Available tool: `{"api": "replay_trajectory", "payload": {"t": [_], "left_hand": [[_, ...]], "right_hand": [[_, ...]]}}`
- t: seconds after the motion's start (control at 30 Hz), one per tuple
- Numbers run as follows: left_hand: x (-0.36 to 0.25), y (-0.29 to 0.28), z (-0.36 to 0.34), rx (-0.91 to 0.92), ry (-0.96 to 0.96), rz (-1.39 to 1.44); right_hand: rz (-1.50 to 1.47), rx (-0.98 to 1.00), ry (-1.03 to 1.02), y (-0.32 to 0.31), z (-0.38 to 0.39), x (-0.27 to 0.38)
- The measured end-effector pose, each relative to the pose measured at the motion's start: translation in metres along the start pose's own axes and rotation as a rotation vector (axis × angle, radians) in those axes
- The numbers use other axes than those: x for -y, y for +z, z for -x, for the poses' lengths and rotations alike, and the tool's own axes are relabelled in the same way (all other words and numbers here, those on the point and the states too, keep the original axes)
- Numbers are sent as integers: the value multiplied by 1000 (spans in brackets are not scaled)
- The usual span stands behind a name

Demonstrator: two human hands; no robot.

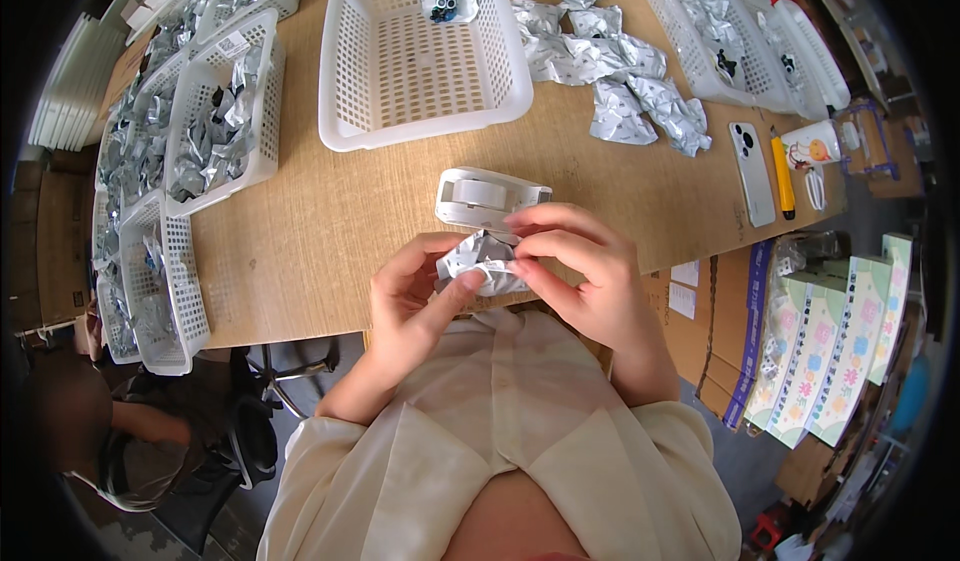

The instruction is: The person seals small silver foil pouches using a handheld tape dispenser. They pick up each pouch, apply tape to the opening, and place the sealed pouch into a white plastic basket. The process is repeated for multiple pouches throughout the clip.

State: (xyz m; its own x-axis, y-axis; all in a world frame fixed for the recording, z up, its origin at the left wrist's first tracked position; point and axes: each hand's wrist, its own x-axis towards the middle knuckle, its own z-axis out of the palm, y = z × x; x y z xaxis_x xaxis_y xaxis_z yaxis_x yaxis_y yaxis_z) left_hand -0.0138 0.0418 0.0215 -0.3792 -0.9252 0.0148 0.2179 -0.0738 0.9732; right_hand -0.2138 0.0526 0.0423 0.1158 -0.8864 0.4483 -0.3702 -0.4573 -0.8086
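left grip (410, 286) and right grip (595, 266) pinch a silver packet (462, 258); a white dispenser (480, 195) stands between it and a basket (430, 133).

White roll dispenser (478, 196) ahead, free room leftward

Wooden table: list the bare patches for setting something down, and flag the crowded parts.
Bare: left of the white roll dispenser, across to the filled baskets; and right of it, between the loose silver pouches, the phone and the right hand. Crowded: the left edge, lined with baskets, and the far right, with pouches and more baskets.
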Motion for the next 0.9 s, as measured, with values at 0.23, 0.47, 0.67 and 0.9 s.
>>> {"api": "replay_trajectory", "payload": {"t": [0.23, 0.47, 0.67, 0.9], "left_hand": [[-6, 0, -10, 42, -32, 22], [-17, -10, -13, 12, -131, -121], [-13, -20, -10, 61, -133, 37], [-5, -28, -8, 150, -185, 279]], "right_hand": [[-101, -12, 94, -3, 5, -5], [-444, 9, 427, -3, 0, -3], [-354, 145, 190, -6, -1, -21], [-338, 109, -98, -2, -7, -27]]}}
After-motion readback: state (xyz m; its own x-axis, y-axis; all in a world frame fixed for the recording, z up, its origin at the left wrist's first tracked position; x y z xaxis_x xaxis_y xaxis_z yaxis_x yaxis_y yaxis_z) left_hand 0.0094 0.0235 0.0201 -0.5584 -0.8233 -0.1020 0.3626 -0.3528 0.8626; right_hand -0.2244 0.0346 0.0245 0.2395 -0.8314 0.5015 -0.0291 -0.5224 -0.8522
